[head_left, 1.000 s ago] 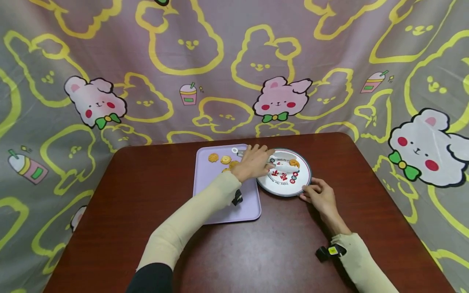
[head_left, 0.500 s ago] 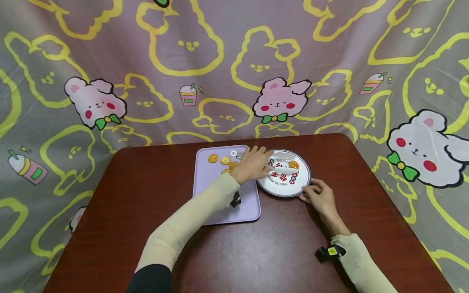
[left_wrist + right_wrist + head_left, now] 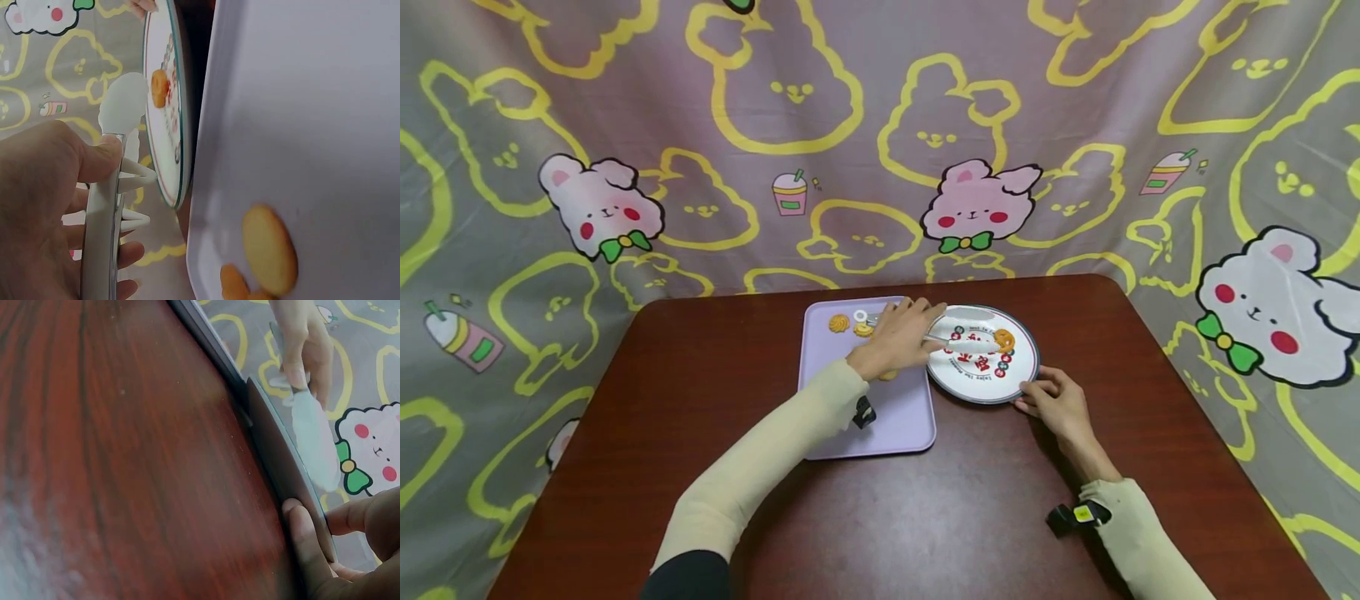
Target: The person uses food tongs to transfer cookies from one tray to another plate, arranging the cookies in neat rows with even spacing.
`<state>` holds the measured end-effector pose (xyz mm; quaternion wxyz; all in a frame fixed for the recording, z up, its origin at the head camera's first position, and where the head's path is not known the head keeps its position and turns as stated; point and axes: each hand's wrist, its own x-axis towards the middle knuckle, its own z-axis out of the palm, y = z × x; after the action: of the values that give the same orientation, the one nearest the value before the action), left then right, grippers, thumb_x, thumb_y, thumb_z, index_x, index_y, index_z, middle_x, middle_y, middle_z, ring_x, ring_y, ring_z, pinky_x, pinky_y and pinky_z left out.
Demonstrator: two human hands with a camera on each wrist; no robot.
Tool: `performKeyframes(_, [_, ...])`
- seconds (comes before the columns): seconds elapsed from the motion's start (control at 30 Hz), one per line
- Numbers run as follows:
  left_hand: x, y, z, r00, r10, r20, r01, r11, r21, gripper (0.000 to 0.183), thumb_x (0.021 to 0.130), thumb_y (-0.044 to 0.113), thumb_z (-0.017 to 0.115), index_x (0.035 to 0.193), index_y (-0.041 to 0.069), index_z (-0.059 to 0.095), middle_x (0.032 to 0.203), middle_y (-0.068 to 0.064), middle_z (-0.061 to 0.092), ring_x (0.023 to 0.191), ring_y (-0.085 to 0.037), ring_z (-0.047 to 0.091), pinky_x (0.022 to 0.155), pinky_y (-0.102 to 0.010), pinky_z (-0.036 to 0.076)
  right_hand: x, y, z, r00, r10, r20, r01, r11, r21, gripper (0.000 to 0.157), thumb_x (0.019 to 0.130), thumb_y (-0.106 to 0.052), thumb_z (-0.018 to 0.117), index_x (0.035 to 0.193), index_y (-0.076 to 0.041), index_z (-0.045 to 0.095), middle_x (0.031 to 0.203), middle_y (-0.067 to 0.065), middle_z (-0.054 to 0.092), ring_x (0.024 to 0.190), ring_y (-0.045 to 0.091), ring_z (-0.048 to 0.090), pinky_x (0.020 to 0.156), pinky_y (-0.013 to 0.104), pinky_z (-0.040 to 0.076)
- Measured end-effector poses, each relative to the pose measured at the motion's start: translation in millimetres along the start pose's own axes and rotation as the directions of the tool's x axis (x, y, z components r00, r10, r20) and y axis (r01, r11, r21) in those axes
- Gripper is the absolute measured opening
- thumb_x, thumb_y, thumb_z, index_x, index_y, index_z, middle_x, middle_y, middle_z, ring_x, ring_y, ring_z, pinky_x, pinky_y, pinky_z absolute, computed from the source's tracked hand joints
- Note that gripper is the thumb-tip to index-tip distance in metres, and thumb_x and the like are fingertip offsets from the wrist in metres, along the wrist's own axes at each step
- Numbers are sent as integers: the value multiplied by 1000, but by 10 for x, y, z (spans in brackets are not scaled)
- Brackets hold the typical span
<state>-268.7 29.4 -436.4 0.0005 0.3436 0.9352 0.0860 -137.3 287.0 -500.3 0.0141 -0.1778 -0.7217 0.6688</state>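
My left hand (image 3: 898,337) grips a pair of food tongs (image 3: 103,225) with white tips, thumb along one arm. The hand hangs over the right part of the lilac tray (image 3: 880,429), and the tongs' parted tips reach over the white plate (image 3: 951,382). One ring-shaped cookie (image 3: 1004,340) lies on the plate, near its right side. Between thumb and fingers my right hand (image 3: 1060,406) pinches the plate's lower right rim. On the tray are a swirled cookie (image 3: 838,322) and an oval cookie (image 3: 270,250), with others partly hidden by my left hand.
The tray and plate stand side by side on a dark red-brown table (image 3: 700,400). A patterned curtain (image 3: 865,108) rises right behind the table's far edge and along both sides.
My left hand has shifted left with the tongs, further over the tray. The ring-shaped cookie stays on the plate, and my right hand keeps its hold on the rim.
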Motion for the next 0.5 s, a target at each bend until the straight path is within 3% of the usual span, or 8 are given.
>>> performKeyframes(0.1, [-85, -81, -72, 1000, 4, -4, -4, 1000, -17, 70, 101, 47, 63, 162, 21, 40, 144, -5, 57, 127, -28, 56, 109, -54, 44, 3, 0, -3, 1000, 3, 3, -3, 1000, 4, 57, 101, -1, 59, 152, 10, 35, 84, -11, 66, 73, -1, 71, 75, 23, 63])
performKeyframes(0.3, [-260, -281, -184, 999, -39, -25, 38, 998, -47, 67, 101, 45, 65, 160, 24, 42, 150, -5, 55, 135, -31, 53, 116, -57, 39, -3, 1, -14, 1000, 5, 8, -5, 1000, 11, 57, 102, -1, 59, 152, 11, 34, 85, -12, 67, 73, -1, 72, 76, 23, 62])
performKeyframes(0.5, [-458, -528, -245, 996, -72, -61, 67, 995, -76, 66, 99, 42, 69, 158, 22, 47, 141, -5, 61, 118, -28, 57, 103, -52, 45, -9, -1, -4, 1000, -1, 11, 1, 1000, 15, 56, 102, 0, 57, 151, 11, 34, 82, -14, 67, 73, -1, 71, 75, 22, 62])
